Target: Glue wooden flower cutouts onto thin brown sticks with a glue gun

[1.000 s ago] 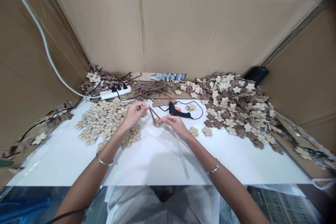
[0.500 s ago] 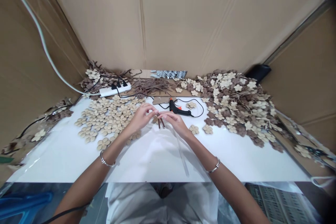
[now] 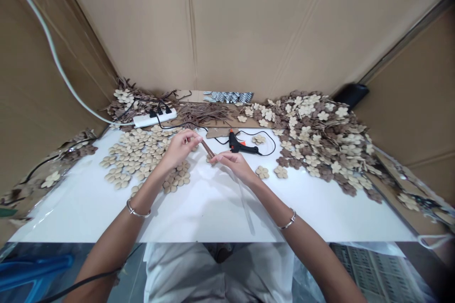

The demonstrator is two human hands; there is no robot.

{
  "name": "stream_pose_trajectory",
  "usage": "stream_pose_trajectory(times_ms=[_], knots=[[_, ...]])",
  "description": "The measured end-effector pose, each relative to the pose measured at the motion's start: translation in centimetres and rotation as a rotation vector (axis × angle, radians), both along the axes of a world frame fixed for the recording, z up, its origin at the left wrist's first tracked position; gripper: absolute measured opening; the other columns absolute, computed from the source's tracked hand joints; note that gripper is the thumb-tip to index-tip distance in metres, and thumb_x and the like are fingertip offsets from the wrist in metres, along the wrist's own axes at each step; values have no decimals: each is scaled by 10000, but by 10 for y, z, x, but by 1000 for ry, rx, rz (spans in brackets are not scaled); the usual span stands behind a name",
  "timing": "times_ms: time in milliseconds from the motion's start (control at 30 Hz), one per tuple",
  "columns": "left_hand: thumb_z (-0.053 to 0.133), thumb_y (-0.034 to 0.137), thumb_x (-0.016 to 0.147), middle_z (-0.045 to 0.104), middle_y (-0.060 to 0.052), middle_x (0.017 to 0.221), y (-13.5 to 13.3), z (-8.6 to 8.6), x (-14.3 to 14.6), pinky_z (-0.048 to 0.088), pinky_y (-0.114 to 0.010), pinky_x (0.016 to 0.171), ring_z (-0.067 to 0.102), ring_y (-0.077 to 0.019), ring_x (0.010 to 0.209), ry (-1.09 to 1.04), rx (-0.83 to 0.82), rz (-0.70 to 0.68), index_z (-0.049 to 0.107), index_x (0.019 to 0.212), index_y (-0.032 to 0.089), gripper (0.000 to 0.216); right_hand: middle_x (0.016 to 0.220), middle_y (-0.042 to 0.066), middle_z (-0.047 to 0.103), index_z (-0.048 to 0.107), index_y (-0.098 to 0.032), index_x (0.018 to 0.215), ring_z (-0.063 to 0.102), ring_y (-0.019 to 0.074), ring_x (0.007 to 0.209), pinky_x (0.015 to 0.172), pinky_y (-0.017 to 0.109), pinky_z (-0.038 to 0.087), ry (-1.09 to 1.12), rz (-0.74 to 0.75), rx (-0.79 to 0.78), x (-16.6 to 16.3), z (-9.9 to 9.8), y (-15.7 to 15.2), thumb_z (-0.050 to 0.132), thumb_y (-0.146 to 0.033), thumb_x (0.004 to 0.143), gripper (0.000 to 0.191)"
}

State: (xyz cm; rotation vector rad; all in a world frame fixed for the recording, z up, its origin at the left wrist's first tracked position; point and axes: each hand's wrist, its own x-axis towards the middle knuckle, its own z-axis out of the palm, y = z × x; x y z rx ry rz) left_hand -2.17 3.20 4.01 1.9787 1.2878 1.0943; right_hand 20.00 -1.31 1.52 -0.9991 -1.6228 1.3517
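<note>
A thin brown cord (image 3: 207, 148), seemingly doubled, runs slantwise between my two hands above the white table. My left hand (image 3: 180, 147) pinches its upper left end between thumb and fingers. Lower down on the right, the fingertips of my right hand (image 3: 233, 164) are closed on the other end. Partly hidden under those fingertips is a beige flower; I cannot tell whether it is held or lies on the table. Just beyond my right hand lies a black glue gun (image 3: 243, 146) with an orange trigger. Many loose beige flowers (image 3: 137, 154) spread beside and beneath my left forearm.
A heap of brown and beige flowers (image 3: 320, 132) fills the table's right side. Brown cords (image 3: 203, 114) lie at the back, near a white power strip (image 3: 155, 117) with black plugs. A clear glue stick (image 3: 246, 208) rests before me. Cardboard walls (image 3: 249, 28) enclose the table.
My left hand has moved left and slightly up, away from my right hand. The brown cord, whose ends hung down between my fingers, now stretches between both hands.
</note>
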Motion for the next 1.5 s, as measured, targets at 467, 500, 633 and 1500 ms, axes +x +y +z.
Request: stream_pose_trajectory(times_ms=[467,500,633,1500], knots=[[541,417,905,645,-55,883,-14,-8,20,400,-323,791,545,-212,906,74,28,-137,657,766,191,290,969,53,697,704,-184,932,622,178,872,796,293,477,50,-169,99,-3,-7,4,622,-398,853,243],[535,410,910,642,-54,882,-16,-9,23,402,-327,811,546,-211,907,74,32,-156,654,763,191,289,947,50,695,703,-182,932,620,169,812,744,286,485,55,-148,79,-3,-8,4,622,-422,852,265],[533,394,916,639,-51,876,-19,-11,28,399,-330,841,545,-206,897,79,53,-181,642,759,191,279,789,24,654,709,-170,880,520,114,558,565,263,439,61,-66,41,-3,-11,3,585,-496,868,348],[564,457,873,639,-45,797,-22,-10,33,390,-302,716,540,-188,817,58,-37,-147,654,708,184,331,763,24,699,725,-169,778,467,102,549,527,238,353,1,-42,-30,-3,-3,-1,583,-482,853,352]])
